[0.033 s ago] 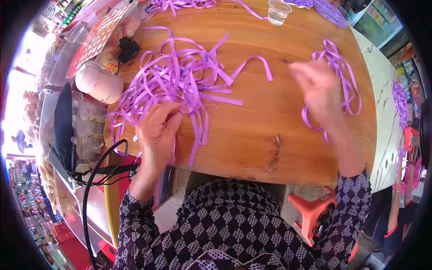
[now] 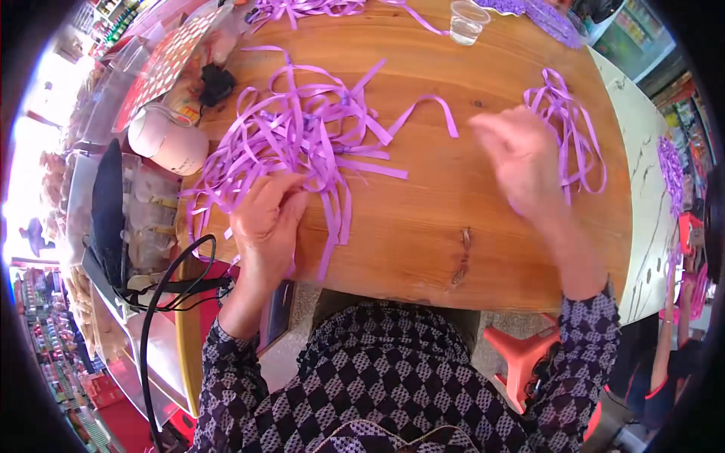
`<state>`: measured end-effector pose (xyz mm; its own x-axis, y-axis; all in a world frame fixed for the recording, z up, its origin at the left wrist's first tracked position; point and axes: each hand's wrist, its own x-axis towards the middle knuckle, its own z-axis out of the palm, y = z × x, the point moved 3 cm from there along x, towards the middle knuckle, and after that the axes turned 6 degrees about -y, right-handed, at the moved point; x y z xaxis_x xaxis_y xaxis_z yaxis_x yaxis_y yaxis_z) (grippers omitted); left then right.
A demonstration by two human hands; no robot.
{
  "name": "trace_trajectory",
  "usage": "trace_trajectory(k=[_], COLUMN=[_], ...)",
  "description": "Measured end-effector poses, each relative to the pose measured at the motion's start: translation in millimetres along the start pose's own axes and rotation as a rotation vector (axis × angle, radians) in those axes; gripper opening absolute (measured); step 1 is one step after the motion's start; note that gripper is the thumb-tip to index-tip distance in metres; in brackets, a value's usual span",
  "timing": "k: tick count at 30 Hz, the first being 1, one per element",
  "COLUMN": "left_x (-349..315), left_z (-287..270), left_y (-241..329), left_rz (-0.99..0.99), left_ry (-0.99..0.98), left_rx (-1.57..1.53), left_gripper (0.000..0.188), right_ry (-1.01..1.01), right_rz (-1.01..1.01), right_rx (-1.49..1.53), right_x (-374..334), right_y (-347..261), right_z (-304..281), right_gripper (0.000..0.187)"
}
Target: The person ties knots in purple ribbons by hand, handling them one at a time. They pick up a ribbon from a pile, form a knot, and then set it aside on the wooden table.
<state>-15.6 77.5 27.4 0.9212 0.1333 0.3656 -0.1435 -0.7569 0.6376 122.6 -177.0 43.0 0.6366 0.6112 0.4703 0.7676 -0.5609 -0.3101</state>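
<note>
A tangled heap of purple ribbons (image 2: 302,132) lies on the wooden table, left of the middle. At its near edge my left hand (image 2: 266,215) has its fingers curled and thumb pressed in; whatever sits in the pinch is hidden, and ribbon lies all around it. Over the right part of the table my right hand (image 2: 521,155) is raised with fingertips pinched together, slightly blurred; I cannot make out anything between them. Just beyond it lies a smaller loose bunch of purple ribbons (image 2: 581,143), partly covered by the hand.
A clear plastic cup (image 2: 466,24) stands at the far edge beside purple beads (image 2: 555,21). More ribbons (image 2: 310,7) lie far left. At left are a pinkish-white mug-like container (image 2: 168,142), clear boxes and a black cable (image 2: 151,309). An orange stool (image 2: 521,359) stands below the table.
My right hand has shifted a little to the left, away from the small ribbon bunch. The left hand stays almost in place.
</note>
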Motion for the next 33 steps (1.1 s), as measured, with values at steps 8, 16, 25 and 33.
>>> trace_trajectory(k=[8,16,25,33], left_x=[13.3,13.6,23.3,54.3], left_z=[22.1,15.8,9.7,-20.5], left_y=[-4.0,43.9,22.3,-7.9], left_rz=[0.103,0.4,-0.23,-0.373], left_ry=[-0.07,-0.115,-0.243,0.193], left_rx=[0.293,-0.015,-1.373,-0.989], left_gripper=[0.013,0.009,0.006,0.009], right_ry=[-0.062,-0.125,-0.408,-0.33], right_rz=[0.069,-0.194,0.027,0.376], right_rx=[0.283,0.536,0.839,0.886], right_x=[18.2,4.9,-30.7,-81.0], right_y=[-49.0,-90.5,-61.4,-0.8], right_z=[40.9,35.2,-5.5,-17.2], right_gripper=[0.014,0.047,0.01,0.012])
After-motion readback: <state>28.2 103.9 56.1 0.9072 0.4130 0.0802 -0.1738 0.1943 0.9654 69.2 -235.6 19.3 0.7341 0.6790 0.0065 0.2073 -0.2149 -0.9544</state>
